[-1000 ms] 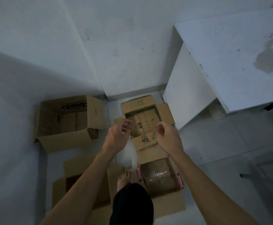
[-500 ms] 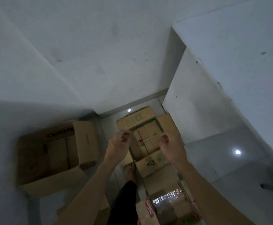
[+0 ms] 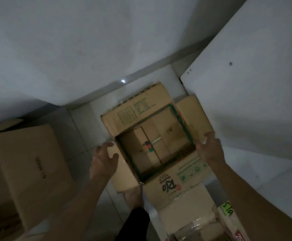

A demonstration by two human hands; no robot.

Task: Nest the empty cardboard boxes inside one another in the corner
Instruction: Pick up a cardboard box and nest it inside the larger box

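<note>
An open cardboard box with green print (image 3: pixel 173 173) stands on the floor near the wall corner, its four flaps spread and its inside empty. My left hand (image 3: pixel 103 160) hovers over its left flap, fingers spread and holding nothing. At the box's right side my right hand (image 3: pixel 209 148) reaches the right flap, fingertips touching its edge. A larger plain box (image 3: pixel 28 171) lies on its side at the left. Part of a third box with red-and-white tape (image 3: pixel 202 221) shows at the bottom.
A white cabinet or table side (image 3: pixel 246 101) stands close on the right of the green-print box. Grey walls meet in the corner behind it. My bare foot (image 3: pixel 134 197) and dark trouser leg are on the tiled floor just in front.
I have leaned in closer to the green-print box. Both hands dropped and spread apart from in front of me to the box's left and right flaps.
</note>
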